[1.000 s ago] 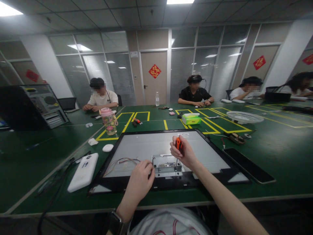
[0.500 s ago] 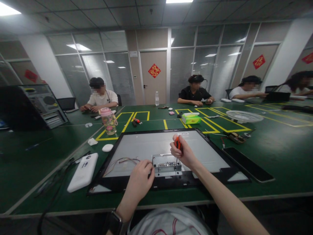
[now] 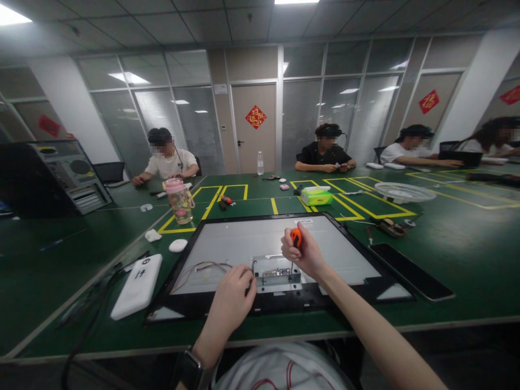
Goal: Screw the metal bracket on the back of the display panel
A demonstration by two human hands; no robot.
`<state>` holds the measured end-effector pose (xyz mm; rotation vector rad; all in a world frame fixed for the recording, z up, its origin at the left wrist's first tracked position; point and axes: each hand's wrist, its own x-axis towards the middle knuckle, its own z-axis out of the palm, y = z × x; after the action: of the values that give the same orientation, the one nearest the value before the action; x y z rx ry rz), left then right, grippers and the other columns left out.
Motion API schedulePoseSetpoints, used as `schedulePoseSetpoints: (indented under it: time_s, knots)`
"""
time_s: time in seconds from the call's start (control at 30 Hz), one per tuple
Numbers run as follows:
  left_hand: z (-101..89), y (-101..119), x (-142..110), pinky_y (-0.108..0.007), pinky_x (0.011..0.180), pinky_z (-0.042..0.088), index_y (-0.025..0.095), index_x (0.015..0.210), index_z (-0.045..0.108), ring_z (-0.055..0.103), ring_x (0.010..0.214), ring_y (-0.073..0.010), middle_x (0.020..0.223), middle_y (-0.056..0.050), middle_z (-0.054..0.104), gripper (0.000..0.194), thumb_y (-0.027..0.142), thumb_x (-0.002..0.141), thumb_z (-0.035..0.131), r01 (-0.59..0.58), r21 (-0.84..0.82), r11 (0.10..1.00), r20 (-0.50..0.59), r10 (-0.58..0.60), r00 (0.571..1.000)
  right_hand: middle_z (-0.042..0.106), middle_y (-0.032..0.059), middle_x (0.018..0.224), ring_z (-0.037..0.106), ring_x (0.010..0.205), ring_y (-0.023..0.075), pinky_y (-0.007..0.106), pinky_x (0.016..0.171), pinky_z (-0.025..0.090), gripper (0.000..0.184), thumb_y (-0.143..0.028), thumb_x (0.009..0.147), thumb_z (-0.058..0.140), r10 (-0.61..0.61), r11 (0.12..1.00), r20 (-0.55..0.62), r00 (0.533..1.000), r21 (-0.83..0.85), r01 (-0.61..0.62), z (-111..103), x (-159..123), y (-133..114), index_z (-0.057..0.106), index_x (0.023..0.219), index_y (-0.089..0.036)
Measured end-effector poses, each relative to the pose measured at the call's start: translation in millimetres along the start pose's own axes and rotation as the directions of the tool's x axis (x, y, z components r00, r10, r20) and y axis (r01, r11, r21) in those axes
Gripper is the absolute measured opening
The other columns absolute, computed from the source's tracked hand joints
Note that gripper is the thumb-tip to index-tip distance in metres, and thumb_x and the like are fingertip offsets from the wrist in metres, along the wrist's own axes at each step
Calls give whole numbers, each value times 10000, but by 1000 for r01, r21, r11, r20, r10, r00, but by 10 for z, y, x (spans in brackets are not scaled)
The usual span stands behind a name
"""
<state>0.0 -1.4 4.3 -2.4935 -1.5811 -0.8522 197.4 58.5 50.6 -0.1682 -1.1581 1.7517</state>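
Your right hand [image 3: 304, 250], just right of the frame's centre, is closed around the orange-and-black handle of a screwdriver [image 3: 296, 238], whose thin shaft points down to the right end of the metal bracket [image 3: 278, 274]. Your left hand [image 3: 233, 295], in the lower middle, has its fingers curled at the bracket's left edge; whether they grip anything, you cannot tell from here. The bracket sits at the near side of the large grey panel [image 3: 244, 238] with a black border, which lies flat on the green table [image 3: 479, 265] across the centre of the frame. Thin wires [image 3: 199, 266] run over the panel's left part, near your left hand. Left of the panel lie a white phone-shaped device [image 3: 137, 287] and a round white case [image 3: 177, 246]; a pink-lidded bottle [image 3: 179, 203] stands farther up. Right of the panel lies a dark phone [image 3: 410, 271], and beyond its far edge is a green tissue pack [image 3: 317, 196]. Other people sit across the table, in the upper half.
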Motion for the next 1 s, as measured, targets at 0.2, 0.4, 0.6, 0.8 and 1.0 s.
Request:
schedulePoseSetpoints:
  time_s: [0.2, 0.4, 0.6, 0.8, 1.0]
  knots:
    - [7, -9, -10, -339, 796, 478, 177, 783, 578, 578, 865, -188, 918, -61, 609, 180, 154, 866, 419, -20, 5, 1000, -20, 20, 1000, 255, -110, 424, 114, 377, 53, 162, 380, 129, 357, -545, 785, 586, -39, 999, -42, 998, -19, 38, -8, -13, 25, 464, 754, -210]
    - [6, -8, -9, -337, 805, 475, 181, 789, 566, 576, 875, -190, 923, -54, 605, 169, 151, 866, 418, -7, 3, 1000, -3, 7, 1000, 269, -91, 414, 131, 356, 44, 172, 360, 119, 402, -537, 811, 539, -53, 999, -54, 997, 8, 54, -27, 3, -10, 458, 635, -184]
    - [-4, -2, -14, -346, 812, 471, 181, 795, 564, 572, 885, -196, 935, -56, 604, 166, 154, 868, 418, 5, -5, 1000, 12, -4, 1000, 282, -66, 436, 158, 376, 44, 174, 362, 120, 487, -535, 848, 493, -26, 999, -18, 999, 33, 27, -40, 9, -23, 452, 540, -160]
    - [-4, -2, -8, -345, 825, 468, 181, 796, 563, 573, 881, -191, 930, -54, 602, 174, 156, 874, 410, -1, -9, 1000, 18, 1, 1000, 216, -106, 401, 89, 355, 49, 162, 355, 102, 419, -611, 813, 508, -23, 999, 27, 999, 48, 22, -28, -12, 3, 511, 730, -200]
    - [4, -9, -17, -357, 827, 465, 176, 803, 561, 565, 890, -195, 942, -58, 598, 177, 164, 881, 403, 12, -9, 1000, 34, -12, 999, 239, -109, 400, 90, 364, 58, 159, 361, 120, 367, -562, 794, 564, -19, 999, -17, 1000, 29, 20, -43, -20, 18, 458, 730, -217]
